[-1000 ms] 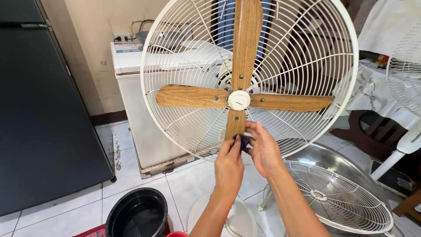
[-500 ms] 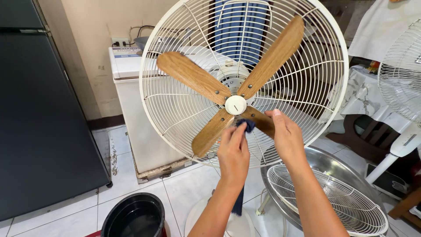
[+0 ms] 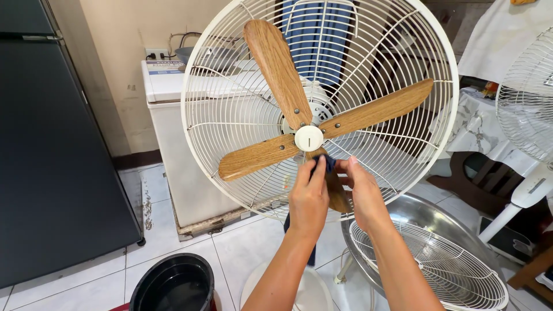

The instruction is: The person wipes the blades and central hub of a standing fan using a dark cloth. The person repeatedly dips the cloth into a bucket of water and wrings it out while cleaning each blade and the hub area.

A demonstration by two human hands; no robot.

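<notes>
Black bucket point(image 3: 173, 285) on the tile floor has dark liquid in it; a steel basin point(image 3: 426, 216) holds the detached fan grille point(image 3: 429, 265). Left hand point(image 3: 308, 198) pinches a dark blue cloth point(image 3: 322, 164) on the lowest wooden blade point(image 3: 334, 190), right hand point(image 3: 363, 196) grips that blade. Tight spot, freezer point(image 3: 190, 167) right behind.

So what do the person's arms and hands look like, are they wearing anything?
Both arms are bare from the bottom of the picture up to the fingers: no sleeves show, and no gloves. The left hand and the right hand show no rings, and neither wrist carries a watch or a bracelet. The fingernails look short and plain. No marks or bandages show on the forearms.
</notes>
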